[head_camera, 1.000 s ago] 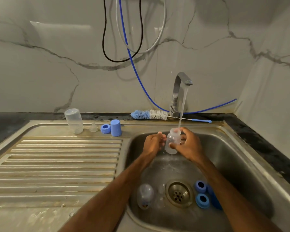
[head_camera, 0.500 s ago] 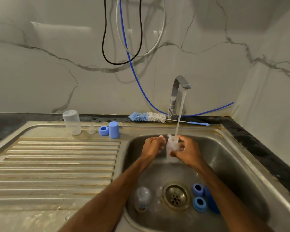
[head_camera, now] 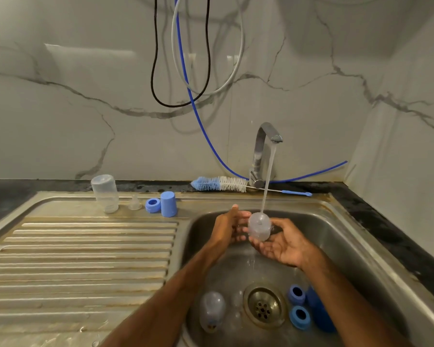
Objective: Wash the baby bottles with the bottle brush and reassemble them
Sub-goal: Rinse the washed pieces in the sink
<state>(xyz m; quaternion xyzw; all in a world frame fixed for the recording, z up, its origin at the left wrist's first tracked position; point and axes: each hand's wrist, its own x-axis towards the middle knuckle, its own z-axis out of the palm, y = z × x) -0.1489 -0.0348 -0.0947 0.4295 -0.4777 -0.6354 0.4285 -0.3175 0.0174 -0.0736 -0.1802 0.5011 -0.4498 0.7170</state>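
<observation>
A small clear baby bottle [head_camera: 259,226] is upside down under the running tap [head_camera: 266,146], water striking its base. My right hand [head_camera: 281,242] cups it from below, palm up. My left hand [head_camera: 227,227] presses flat fingers against its left side. The bottle brush [head_camera: 221,184] lies on the ledge behind the sink. Another clear bottle [head_camera: 211,310] lies in the sink basin [head_camera: 356,271] left of the drain. Blue rings [head_camera: 296,294] [head_camera: 300,317] and a blue cap [head_camera: 318,314] sit right of the drain.
On the drainboard [head_camera: 85,251] stand an inverted clear bottle [head_camera: 105,192], a clear teat [head_camera: 135,203], a blue ring [head_camera: 152,204] and a blue cap [head_camera: 168,204]. Hoses and cables [head_camera: 181,71] hang on the marble wall. A dark counter [head_camera: 386,234] borders the sink on the right.
The bottle went from mouth-up under the stream to upside down. My right hand rolled palm up beneath it and my left hand opened flat against its side.
</observation>
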